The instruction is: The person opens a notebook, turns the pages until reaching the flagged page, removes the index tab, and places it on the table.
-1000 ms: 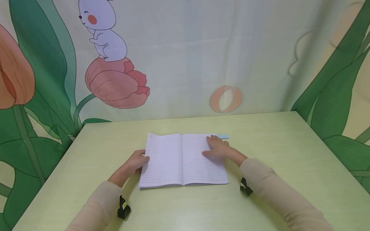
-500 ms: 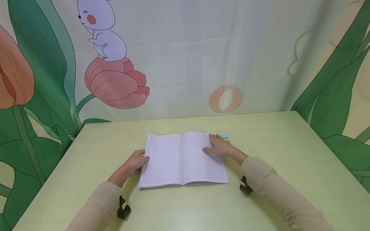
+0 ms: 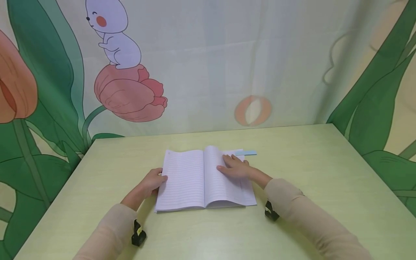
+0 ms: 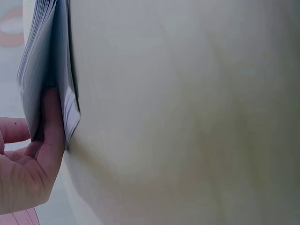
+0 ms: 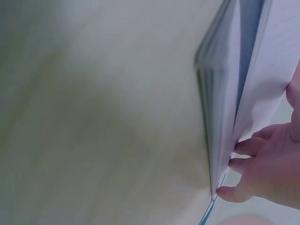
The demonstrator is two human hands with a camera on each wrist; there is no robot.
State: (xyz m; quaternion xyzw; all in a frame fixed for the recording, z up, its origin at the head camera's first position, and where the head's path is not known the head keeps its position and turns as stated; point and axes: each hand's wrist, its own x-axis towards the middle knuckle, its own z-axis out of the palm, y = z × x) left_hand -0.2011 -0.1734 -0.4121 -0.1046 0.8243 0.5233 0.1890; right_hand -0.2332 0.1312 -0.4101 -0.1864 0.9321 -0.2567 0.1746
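Note:
A lined notebook (image 3: 183, 180) lies open on the table, its right-hand page bowed upward near the spine. My left hand (image 3: 149, 182) grips the left edge, thumb over the top page. In the left wrist view the fingers of my left hand (image 4: 35, 161) reach in between two groups of pages. My right hand (image 3: 235, 169) rests on the right page with fingers spread. Seen from the right wrist, the fingertips of my right hand (image 5: 267, 173) touch the paper and a gap shows under the raised page. A light blue strip (image 3: 246, 152) sticks out past the notebook's upper right corner.
The pale yellow-green table (image 3: 292, 151) extends around the notebook. Behind it hangs a curtain (image 3: 195, 72) printed with a white animal, flowers and leaves. A black device (image 3: 139, 236) is strapped at the left wrist, another black device (image 3: 272, 212) at the right.
My right hand has slid left across the right page, after a small move up. That page has bowed up and shifted left, uncovering more of the blue strip. My left hand stays put.

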